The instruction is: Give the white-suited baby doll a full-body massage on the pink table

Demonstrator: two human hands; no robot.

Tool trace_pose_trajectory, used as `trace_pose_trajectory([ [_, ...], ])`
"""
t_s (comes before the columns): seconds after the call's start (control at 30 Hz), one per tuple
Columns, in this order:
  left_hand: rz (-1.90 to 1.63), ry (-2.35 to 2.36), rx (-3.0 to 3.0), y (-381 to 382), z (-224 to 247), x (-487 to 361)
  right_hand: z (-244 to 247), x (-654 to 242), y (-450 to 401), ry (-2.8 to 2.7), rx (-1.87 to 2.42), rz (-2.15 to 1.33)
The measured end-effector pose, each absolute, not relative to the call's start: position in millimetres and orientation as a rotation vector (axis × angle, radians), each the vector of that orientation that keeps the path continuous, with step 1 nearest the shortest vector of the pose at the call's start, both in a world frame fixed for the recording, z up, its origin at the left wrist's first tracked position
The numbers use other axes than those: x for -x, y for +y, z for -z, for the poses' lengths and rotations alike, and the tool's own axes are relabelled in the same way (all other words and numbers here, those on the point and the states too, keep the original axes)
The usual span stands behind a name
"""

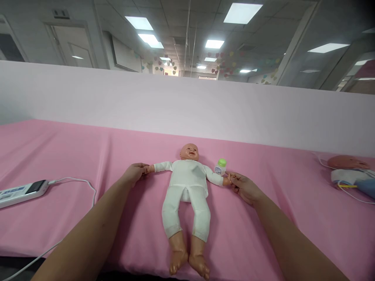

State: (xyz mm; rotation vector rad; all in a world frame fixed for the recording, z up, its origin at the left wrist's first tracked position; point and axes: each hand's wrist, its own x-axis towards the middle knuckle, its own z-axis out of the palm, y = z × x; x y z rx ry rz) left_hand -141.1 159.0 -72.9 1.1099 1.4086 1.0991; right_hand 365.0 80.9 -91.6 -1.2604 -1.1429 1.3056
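Note:
A baby doll (187, 175) with a white cloth body lies on its back in the middle, its head away from me and its bare feet towards me. Both doll arms are stretched out sideways. My left hand (135, 172) is closed around the doll's hand on the left. On the other side, my right hand (243, 187) pinches the doll's other hand between thumb and fingers. Just beyond that doll arm stands a small clear bottle (220, 168) with a green cap, close to my right fingertips.
Pink cloth (123, 234) covers the table. On the left lies a white power strip (23, 193) with its cord running under my left forearm. A second doll (351, 171) with thin tubing rests at far right. A white partition (175, 105) rises behind.

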Motion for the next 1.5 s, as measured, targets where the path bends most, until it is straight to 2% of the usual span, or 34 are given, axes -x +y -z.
trace_pose_trajectory([
  [0.1,-1.082,1.370,-1.135,154.0,68.9,141.8,92.4,-368.0,78.4,-1.214,1.158,-1.395],
  [0.53,-1.138,1.415,-1.069,160.5,74.3,139.6,102.0,-363.1,89.2,-1.123,1.346,-1.142],
  [0.8,-1.104,1.332,-1.083,156.9,70.3,143.2,95.6,-363.1,84.2,-1.118,1.183,-1.304],
  [1.13,-1.120,1.477,-1.169,158.1,73.3,137.8,94.6,-351.3,86.4,-1.063,1.338,-1.141],
  [1.3,-1.126,1.458,-1.137,160.5,74.5,140.4,93.7,-349.2,88.6,-0.899,1.213,-1.215],
  [1.5,-1.069,1.381,-1.159,158.3,70.6,143.6,90.4,-351.2,83.7,-1.011,1.131,-1.303],
])
